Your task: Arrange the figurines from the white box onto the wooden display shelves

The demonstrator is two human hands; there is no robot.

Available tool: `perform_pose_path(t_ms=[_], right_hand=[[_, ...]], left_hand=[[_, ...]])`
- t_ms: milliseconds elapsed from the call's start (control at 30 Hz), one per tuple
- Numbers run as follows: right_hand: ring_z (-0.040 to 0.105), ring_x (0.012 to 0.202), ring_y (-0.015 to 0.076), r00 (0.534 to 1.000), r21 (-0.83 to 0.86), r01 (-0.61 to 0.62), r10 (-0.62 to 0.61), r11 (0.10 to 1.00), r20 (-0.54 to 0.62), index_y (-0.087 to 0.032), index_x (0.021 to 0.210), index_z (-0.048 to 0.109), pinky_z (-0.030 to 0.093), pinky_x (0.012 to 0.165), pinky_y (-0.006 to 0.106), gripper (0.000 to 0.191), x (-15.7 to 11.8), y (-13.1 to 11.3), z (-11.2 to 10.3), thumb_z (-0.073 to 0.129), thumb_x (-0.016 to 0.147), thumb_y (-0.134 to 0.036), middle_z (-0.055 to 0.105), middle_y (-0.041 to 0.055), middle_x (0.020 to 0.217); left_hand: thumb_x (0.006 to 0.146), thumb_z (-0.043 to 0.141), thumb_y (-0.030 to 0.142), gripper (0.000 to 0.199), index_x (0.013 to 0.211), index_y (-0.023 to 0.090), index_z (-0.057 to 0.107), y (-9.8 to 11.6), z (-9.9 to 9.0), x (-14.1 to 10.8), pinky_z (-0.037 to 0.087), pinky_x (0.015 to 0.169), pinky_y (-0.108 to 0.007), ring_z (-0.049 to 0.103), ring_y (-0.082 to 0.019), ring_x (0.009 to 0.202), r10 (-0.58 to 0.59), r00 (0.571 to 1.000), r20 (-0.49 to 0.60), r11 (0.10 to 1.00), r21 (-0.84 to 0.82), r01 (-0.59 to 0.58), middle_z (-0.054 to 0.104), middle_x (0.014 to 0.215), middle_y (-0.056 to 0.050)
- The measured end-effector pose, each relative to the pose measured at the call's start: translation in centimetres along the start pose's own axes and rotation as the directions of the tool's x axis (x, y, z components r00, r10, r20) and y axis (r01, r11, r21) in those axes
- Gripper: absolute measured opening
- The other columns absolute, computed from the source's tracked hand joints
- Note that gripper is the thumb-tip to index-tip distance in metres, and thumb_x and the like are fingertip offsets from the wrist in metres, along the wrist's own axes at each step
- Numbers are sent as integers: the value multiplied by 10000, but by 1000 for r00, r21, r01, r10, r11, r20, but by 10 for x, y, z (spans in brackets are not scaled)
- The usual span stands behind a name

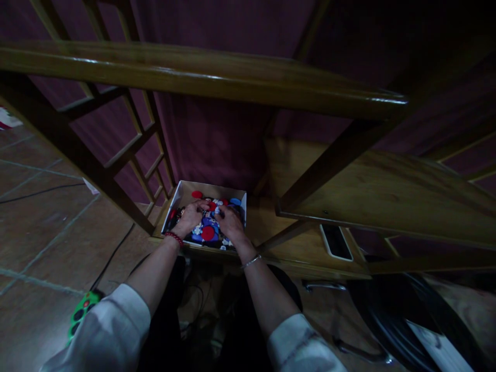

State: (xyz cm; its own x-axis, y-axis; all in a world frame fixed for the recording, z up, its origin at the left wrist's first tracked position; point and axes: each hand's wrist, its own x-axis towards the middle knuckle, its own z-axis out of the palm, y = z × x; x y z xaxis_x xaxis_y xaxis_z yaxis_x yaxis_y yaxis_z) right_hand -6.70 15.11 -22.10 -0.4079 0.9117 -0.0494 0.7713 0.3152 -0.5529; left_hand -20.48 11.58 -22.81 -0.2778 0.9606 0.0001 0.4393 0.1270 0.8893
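A shallow white-walled box (177, 204) sits on the low wooden shelf in front of me. Red round discs (207, 233), white flower shapes and dark blue and black patterned pieces fill it; their exact kind is too small to tell. My left hand (190, 216), with a red bead bracelet, reaches in over the left side. Its fingers are bent and close together, and what they may hold is hidden. On the right side of the box, my right hand (230, 223) pinches a small whitish piece (217, 210) at its fingertips. A silver bangle circles that wrist.
A wooden rail (194, 77) crosses above the box, with lattice panels at left. To the right, a phone (336, 242) lies on the wooden shelf (298, 243). A green object with dark round spots (82, 312) and a cable are on the tiled floor. A black round seat (391, 305) stands at lower right.
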Motion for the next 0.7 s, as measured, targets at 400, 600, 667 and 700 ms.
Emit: perform_pose_path(t_ms=[400, 600, 667, 700], right_hand=[[468, 1147, 179, 998, 58, -46, 48, 997, -31, -162, 1192, 490, 316, 987, 292, 361, -1, 10, -3, 403, 846, -215, 540, 92, 1208], [476, 1144, 180, 999, 100, -43, 45, 994, -18, -189, 1244, 446, 344, 977, 288, 405, -6, 14, -7, 391, 843, -190, 540, 68, 1223], [493, 1126, 190, 999, 88, -50, 50, 995, -5, -196, 1238, 453, 357, 967, 299, 402, -7, 14, -10, 395, 841, -188, 552, 69, 1208], [500, 1118, 193, 998, 82, -55, 55, 995, 1, -199, 1234, 458, 362, 963, 302, 398, -8, 14, -12, 394, 842, -187, 557, 70, 1202]], left_hand=[[706, 550, 108, 267, 942, 171, 658, -3, 0, -7, 361, 988, -301, 512, -195, 1100, 169, 984, 62, 756, 632, -170, 628, 1075, -80], [774, 516, 194, 211, 931, 158, 654, 0, 1, -4, 389, 939, -299, 528, -220, 1071, 106, 994, -17, 718, 693, -65, 624, 1078, -105], [791, 495, 199, 229, 963, 171, 643, 1, 0, -1, 392, 929, -294, 540, -211, 1059, 77, 996, -52, 749, 663, -24, 637, 1059, -94], [799, 485, 209, 243, 989, 175, 633, 1, -1, 0, 397, 919, -289, 551, -205, 1044, 67, 995, -75, 773, 635, -4, 640, 1055, -90]])
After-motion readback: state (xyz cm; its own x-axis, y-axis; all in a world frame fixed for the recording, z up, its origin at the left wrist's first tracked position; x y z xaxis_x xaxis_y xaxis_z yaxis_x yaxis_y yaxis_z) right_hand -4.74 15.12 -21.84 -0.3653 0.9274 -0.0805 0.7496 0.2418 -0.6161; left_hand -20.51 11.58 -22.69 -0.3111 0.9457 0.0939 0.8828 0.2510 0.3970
